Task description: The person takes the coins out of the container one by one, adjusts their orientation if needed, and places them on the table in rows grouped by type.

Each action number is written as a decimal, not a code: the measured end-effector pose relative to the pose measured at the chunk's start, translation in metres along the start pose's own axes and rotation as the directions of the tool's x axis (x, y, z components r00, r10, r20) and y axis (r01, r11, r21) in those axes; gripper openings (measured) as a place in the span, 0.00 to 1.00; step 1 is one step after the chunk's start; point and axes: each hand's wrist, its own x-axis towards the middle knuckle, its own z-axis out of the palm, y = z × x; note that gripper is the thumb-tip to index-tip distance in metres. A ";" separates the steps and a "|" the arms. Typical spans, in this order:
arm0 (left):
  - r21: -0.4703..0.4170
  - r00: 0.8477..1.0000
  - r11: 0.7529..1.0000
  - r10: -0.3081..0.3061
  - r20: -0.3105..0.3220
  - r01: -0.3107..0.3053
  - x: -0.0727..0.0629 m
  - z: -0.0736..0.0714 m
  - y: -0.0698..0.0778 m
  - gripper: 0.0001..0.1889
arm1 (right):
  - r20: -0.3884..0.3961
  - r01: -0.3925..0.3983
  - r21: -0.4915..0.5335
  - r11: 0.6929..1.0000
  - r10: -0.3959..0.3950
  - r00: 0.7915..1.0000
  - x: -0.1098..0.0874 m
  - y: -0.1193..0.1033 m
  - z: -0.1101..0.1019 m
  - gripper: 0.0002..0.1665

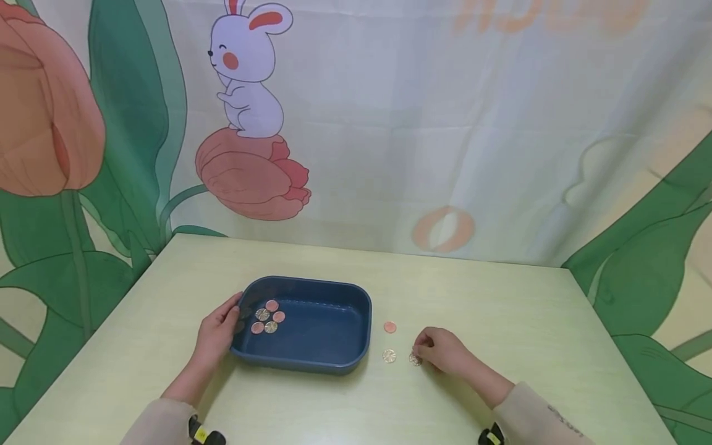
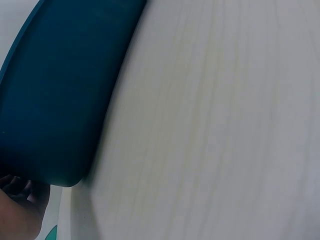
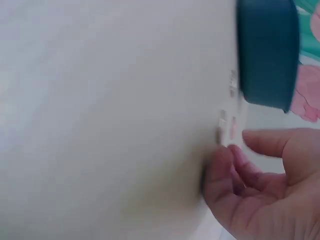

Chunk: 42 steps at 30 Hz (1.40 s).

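A dark blue rectangular tray (image 1: 311, 364) stands on the table, with several copper and gold-coloured coins (image 1: 271, 327) inside at its left end. My left hand (image 1: 217, 330) grips the tray's left side, thumb at the rim; in the left wrist view that hand (image 2: 22, 212) shows partly, at the tray's end. Right of the tray lie a copper coin (image 1: 390, 327) and a gold-coloured coin (image 1: 389, 356). Beside them, my right hand (image 1: 445, 352) has its bent fingertips at another gold-coloured coin (image 1: 415, 360), which lies on the table. Thumb and forefinger appear apart in the right wrist view.
The pale wood-grain table (image 1: 300, 408) ends at a printed cloth (image 1: 378, 123) hanging behind it, with a rabbit and tulips on it. Dark devices with yellow labels (image 1: 201, 435) sit at both wrists.
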 end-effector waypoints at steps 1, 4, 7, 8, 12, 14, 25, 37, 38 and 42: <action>-0.005 1.000 1.000 0.000 0.001 0.000 0.000 0.000 0.000 0.25 | 0.027 -0.021 0.038 0.999 0.020 0.999 0.001 0.000 -0.003 0.05; -0.014 1.000 1.000 -0.004 -0.001 0.004 0.000 0.001 0.000 0.25 | 0.086 -0.051 0.120 0.991 0.041 0.995 0.004 -0.005 -0.014 0.09; -0.010 1.000 1.000 -0.008 0.000 0.008 0.000 0.001 0.000 0.25 | 0.119 -0.034 0.156 0.987 0.015 0.993 0.008 -0.019 -0.028 0.14; -0.009 1.000 1.000 -0.006 0.002 0.006 0.000 0.001 0.000 0.25 | 0.127 -0.025 0.161 0.987 0.004 0.992 0.009 -0.024 -0.033 0.15; 0.000 1.000 1.000 0.004 -0.001 -0.004 0.000 0.000 0.000 0.25 | 0.158 0.025 0.154 0.988 -0.050 0.986 0.015 -0.050 -0.052 0.17; 0.005 1.000 1.000 0.006 -0.005 -0.006 0.000 0.000 0.000 0.24 | 0.176 0.056 0.147 0.988 -0.082 0.981 0.020 -0.062 -0.059 0.17; -0.007 1.000 1.000 -0.006 0.015 0.006 0.001 0.000 0.002 0.25 | 0.292 0.134 0.128 0.983 -0.167 0.942 0.047 -0.117 -0.074 0.18; -0.007 1.000 1.000 0.008 0.014 -0.007 0.002 0.000 0.001 0.24 | 0.440 0.147 0.098 0.984 -0.175 0.881 0.072 -0.168 -0.054 0.19; -0.009 1.000 1.000 0.006 0.015 -0.006 0.002 0.000 0.001 0.24 | 0.446 0.149 0.098 0.984 -0.177 0.877 0.073 -0.171 -0.052 0.19; -0.012 1.000 1.000 -0.004 0.018 0.004 0.002 0.000 0.001 0.25 | 0.469 0.152 0.084 0.985 -0.174 0.866 0.079 -0.183 -0.044 0.21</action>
